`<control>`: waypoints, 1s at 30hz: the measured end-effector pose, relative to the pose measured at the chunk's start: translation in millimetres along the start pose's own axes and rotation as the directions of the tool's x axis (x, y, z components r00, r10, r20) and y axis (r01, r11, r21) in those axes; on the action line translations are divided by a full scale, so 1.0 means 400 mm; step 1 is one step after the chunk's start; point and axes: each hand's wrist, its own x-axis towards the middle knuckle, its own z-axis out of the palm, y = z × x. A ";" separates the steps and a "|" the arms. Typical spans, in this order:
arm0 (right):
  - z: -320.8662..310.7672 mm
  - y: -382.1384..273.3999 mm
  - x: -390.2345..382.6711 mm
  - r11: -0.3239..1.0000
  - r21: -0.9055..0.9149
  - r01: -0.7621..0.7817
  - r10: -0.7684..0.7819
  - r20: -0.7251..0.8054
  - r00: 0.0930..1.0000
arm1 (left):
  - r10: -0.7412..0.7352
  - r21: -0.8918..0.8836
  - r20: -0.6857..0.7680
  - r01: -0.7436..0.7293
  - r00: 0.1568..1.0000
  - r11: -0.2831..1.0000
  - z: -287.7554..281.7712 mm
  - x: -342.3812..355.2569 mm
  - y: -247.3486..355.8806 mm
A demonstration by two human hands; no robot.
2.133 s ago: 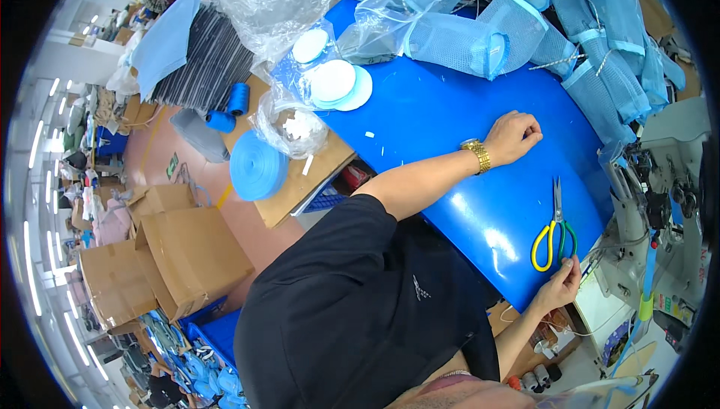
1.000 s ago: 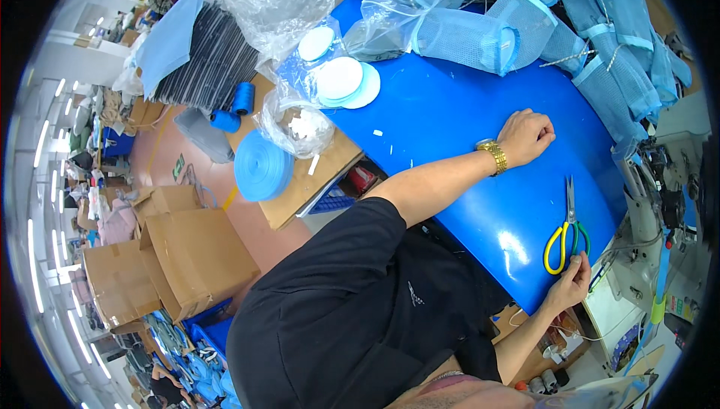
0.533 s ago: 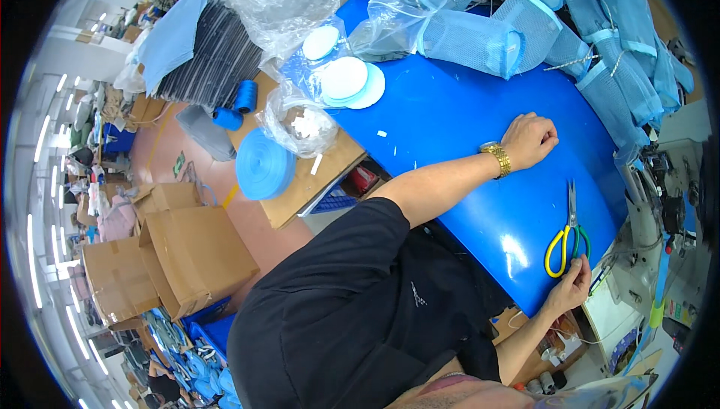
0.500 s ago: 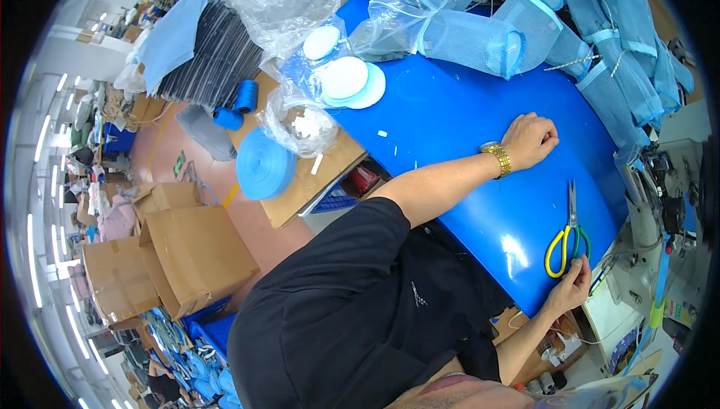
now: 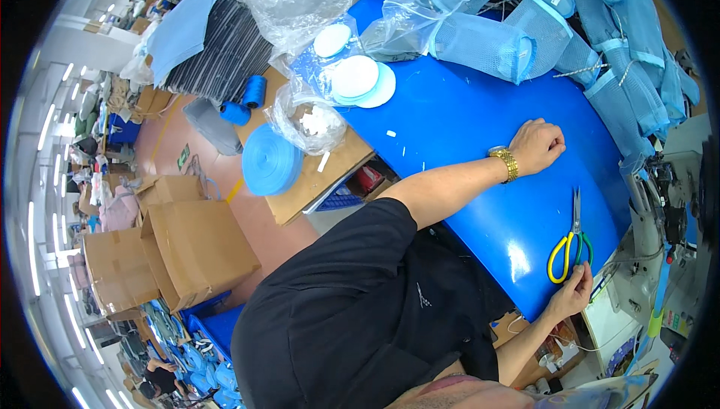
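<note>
Scissors [image 5: 577,227] lie lower right of frame, right hand [image 5: 572,295] pinching green handle [image 5: 589,246]; left hand [image 5: 536,146] curls nearly closed on blue table [image 5: 465,109], contents unclear.

A single wide fisheye view comes from the left of 2 side-by-side cameras worn on the person's head. It looks steeply down past the black short-sleeved shirt [image 5: 330,296] to the blue tabletop [image 5: 465,124], with left hand [image 5: 536,146] and right hand [image 5: 571,290] within arm's reach. The sewing machine [image 5: 645,206] edges the right; the far workshop slants leftward, ceiling lights [image 5: 32,248] tilted near the dark rim.
</note>
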 end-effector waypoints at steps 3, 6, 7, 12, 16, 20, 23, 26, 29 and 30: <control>-0.001 0.013 0.001 1.000 0.012 0.003 -0.003 0.014 1.000 | 0.029 0.028 -0.020 -0.028 0.999 0.999 -0.001 -0.003 -0.004; 0.001 0.014 0.000 0.999 0.041 -0.003 0.003 0.012 1.000 | 0.016 0.027 -0.016 -0.016 1.000 1.000 -0.003 -0.005 -0.001; 0.001 0.014 0.000 0.999 0.041 -0.002 0.002 0.013 1.000 | 0.017 0.024 -0.019 -0.017 1.000 1.000 -0.001 -0.005 -0.002; 0.000 0.014 0.001 0.999 0.044 0.013 -0.013 0.013 1.000 | 0.025 0.016 -0.019 -0.024 1.000 1.000 0.000 -0.003 -0.003; 0.000 0.019 0.006 1.000 0.014 0.017 -0.017 0.012 1.000 | 0.012 0.017 -0.004 -0.012 1.000 1.000 -0.002 0.000 0.002; -0.001 0.005 0.003 1.000 0.013 -0.012 0.012 0.012 1.000 | -0.015 0.003 0.016 0.015 1.000 1.000 -0.005 -0.001 0.008; 0.000 0.010 0.004 0.999 0.033 -0.007 0.007 0.010 1.000 | -0.012 0.015 0.012 0.012 1.000 1.000 0.001 -0.001 0.005; 0.000 0.012 0.002 0.999 0.046 0.016 -0.017 0.013 1.000 | -0.013 0.005 0.014 0.013 1.000 1.000 0.001 -0.003 0.002; 0.003 0.012 0.000 0.999 0.039 0.024 -0.025 0.022 0.999 | -0.024 0.011 0.021 0.024 0.999 1.000 -0.008 -0.005 0.002; 0.005 0.011 -0.002 0.999 0.032 0.029 -0.030 0.026 0.999 | -0.025 0.012 0.022 0.025 0.999 1.000 -0.010 -0.007 -0.002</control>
